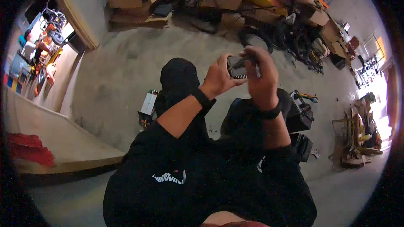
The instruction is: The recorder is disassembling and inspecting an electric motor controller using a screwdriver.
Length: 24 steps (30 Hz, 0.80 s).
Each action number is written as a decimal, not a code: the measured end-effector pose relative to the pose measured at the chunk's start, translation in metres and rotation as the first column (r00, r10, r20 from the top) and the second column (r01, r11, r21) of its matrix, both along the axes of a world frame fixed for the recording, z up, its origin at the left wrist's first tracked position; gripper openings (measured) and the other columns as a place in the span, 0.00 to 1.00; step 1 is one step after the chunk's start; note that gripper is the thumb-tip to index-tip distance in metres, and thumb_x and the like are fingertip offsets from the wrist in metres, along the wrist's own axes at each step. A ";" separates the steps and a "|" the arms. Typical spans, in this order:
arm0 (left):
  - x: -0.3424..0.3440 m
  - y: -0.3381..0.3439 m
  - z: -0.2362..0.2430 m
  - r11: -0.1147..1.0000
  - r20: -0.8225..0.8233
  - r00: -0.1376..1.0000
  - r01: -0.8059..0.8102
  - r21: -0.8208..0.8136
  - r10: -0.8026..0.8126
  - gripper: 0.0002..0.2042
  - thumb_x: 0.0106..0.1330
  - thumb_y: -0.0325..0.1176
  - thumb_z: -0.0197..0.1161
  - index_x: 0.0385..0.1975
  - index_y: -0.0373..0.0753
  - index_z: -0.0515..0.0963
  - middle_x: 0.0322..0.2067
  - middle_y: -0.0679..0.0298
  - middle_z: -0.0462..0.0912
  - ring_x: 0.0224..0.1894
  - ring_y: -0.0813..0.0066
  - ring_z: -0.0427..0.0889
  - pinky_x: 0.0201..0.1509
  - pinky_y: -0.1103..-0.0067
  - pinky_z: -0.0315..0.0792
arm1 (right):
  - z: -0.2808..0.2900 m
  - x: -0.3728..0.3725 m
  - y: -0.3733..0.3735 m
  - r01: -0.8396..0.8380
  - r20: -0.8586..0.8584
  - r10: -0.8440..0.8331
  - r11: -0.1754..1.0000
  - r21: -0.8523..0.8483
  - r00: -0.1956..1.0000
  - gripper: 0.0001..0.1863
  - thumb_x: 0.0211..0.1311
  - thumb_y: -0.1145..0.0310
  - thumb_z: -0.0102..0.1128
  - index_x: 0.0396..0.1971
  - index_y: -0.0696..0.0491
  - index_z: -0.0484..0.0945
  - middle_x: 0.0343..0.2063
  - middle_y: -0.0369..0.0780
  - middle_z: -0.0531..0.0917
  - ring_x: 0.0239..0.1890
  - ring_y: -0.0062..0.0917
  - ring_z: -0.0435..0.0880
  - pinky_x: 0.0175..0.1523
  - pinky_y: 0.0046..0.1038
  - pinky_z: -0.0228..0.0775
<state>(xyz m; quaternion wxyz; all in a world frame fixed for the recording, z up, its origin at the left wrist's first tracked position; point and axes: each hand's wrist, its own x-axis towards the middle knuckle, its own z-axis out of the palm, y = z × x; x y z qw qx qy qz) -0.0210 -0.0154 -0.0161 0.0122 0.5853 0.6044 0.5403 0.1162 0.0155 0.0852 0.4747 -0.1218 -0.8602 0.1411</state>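
Near the middle, my left hand (218, 75) grips a small dark metal module with a finned edge (237, 67). My right hand (263, 73), slightly blurred, curls over its right side and partly hides it. Below them are my black-clad legs and shoe (179, 73). A silver box with wires (148, 103) lies on the floor by my left leg. By my right leg sit a black box (299, 117) with coloured cables (307, 97), a second black box (301, 147) and a small metal piece (314, 154).
Cardboard boxes (126, 0), tyres and parts are piled at the back. A ledge with red cloth (29, 149) is at left; beyond a doorway another person (31, 50) is among bike parts. Stacked cardboard and frames (360, 134) stand at right.
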 end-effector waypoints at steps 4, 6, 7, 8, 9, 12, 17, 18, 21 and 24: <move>-0.011 -0.004 -0.003 1.000 0.036 0.999 0.003 0.003 -0.003 0.44 0.39 0.45 0.82 0.55 0.34 0.64 0.44 0.48 0.77 0.48 0.49 0.78 0.51 0.65 0.74 | 0.016 0.001 0.004 -0.187 -0.247 0.108 0.927 -0.324 0.963 0.16 0.66 0.81 0.51 0.53 0.57 0.72 0.45 0.43 0.80 0.50 0.32 0.81 0.54 0.32 0.73; -0.016 -0.007 -0.003 1.000 0.040 0.999 0.009 -0.003 -0.009 0.44 0.38 0.46 0.82 0.55 0.34 0.65 0.44 0.49 0.77 0.47 0.49 0.78 0.51 0.65 0.74 | 0.020 0.006 0.017 -0.143 -0.419 0.037 0.964 -0.224 0.907 0.14 0.71 0.79 0.47 0.54 0.58 0.70 0.45 0.42 0.80 0.48 0.30 0.81 0.53 0.32 0.74; -0.018 -0.008 -0.002 0.999 0.055 0.998 0.012 -0.041 -0.009 0.44 0.38 0.46 0.82 0.55 0.34 0.65 0.45 0.49 0.77 0.48 0.49 0.78 0.52 0.65 0.73 | 0.023 0.008 0.017 -0.145 -0.414 0.041 0.963 -0.225 0.909 0.14 0.71 0.79 0.47 0.54 0.58 0.70 0.45 0.42 0.80 0.48 0.30 0.81 0.53 0.32 0.74; -0.019 -0.009 -0.002 0.997 0.071 0.997 0.016 -0.080 -0.010 0.44 0.38 0.46 0.82 0.54 0.34 0.65 0.45 0.50 0.77 0.48 0.49 0.77 0.53 0.65 0.73 | 0.029 0.011 0.015 -0.247 -0.529 0.040 0.912 -0.328 0.848 0.14 0.71 0.77 0.46 0.55 0.59 0.69 0.45 0.42 0.80 0.47 0.31 0.82 0.52 0.32 0.75; -0.021 -0.008 -0.004 0.997 0.076 0.997 0.013 -0.080 -0.007 0.44 0.38 0.46 0.82 0.54 0.34 0.65 0.45 0.50 0.77 0.48 0.49 0.77 0.53 0.65 0.73 | 0.034 0.012 0.014 -0.355 -0.633 0.017 0.840 -0.411 0.774 0.15 0.72 0.76 0.46 0.56 0.59 0.68 0.45 0.43 0.79 0.46 0.33 0.82 0.52 0.32 0.75; -0.028 -0.006 -0.008 0.997 -0.009 0.999 -0.046 -0.067 0.046 0.48 0.37 0.51 0.83 0.57 0.36 0.63 0.46 0.48 0.77 0.50 0.49 0.78 0.54 0.64 0.74 | 0.032 0.005 0.017 -0.388 -0.698 0.002 0.833 -0.395 0.716 0.15 0.74 0.73 0.44 0.57 0.58 0.65 0.44 0.43 0.78 0.43 0.33 0.82 0.47 0.34 0.76; -0.034 -0.006 -0.007 0.999 -0.016 0.999 -0.035 -0.002 0.035 0.46 0.37 0.49 0.83 0.56 0.37 0.65 0.46 0.48 0.77 0.49 0.49 0.78 0.53 0.64 0.74 | 0.000 0.002 0.042 -0.547 -0.762 0.054 0.730 -0.411 0.645 0.15 0.73 0.72 0.47 0.56 0.58 0.66 0.40 0.41 0.77 0.34 0.27 0.78 0.39 0.31 0.74; -0.034 -0.005 -0.008 0.999 -0.014 0.999 -0.036 0.000 0.036 0.46 0.37 0.49 0.83 0.56 0.37 0.65 0.46 0.48 0.77 0.49 0.49 0.78 0.53 0.64 0.74 | -0.006 0.002 0.042 -0.528 -0.742 0.008 0.708 -0.469 0.670 0.15 0.73 0.71 0.49 0.56 0.57 0.66 0.39 0.40 0.77 0.33 0.26 0.77 0.38 0.29 0.73; -0.031 -0.013 -0.012 1.000 -0.018 0.999 -0.026 -0.008 0.026 0.45 0.37 0.47 0.83 0.55 0.37 0.65 0.46 0.49 0.77 0.49 0.49 0.78 0.53 0.63 0.73 | -0.020 -0.004 0.040 -0.438 -0.673 -0.083 0.699 -0.565 0.735 0.16 0.70 0.70 0.55 0.54 0.57 0.67 0.37 0.38 0.77 0.33 0.23 0.76 0.38 0.26 0.72; -0.029 -0.016 -0.005 0.994 0.027 0.998 -0.061 -0.095 0.064 0.44 0.37 0.46 0.83 0.55 0.36 0.65 0.45 0.49 0.77 0.48 0.50 0.79 0.52 0.64 0.74 | -0.020 -0.015 0.038 -0.385 -0.598 -0.097 0.681 -0.623 0.796 0.19 0.65 0.74 0.60 0.54 0.57 0.69 0.38 0.37 0.77 0.35 0.20 0.77 0.41 0.22 0.72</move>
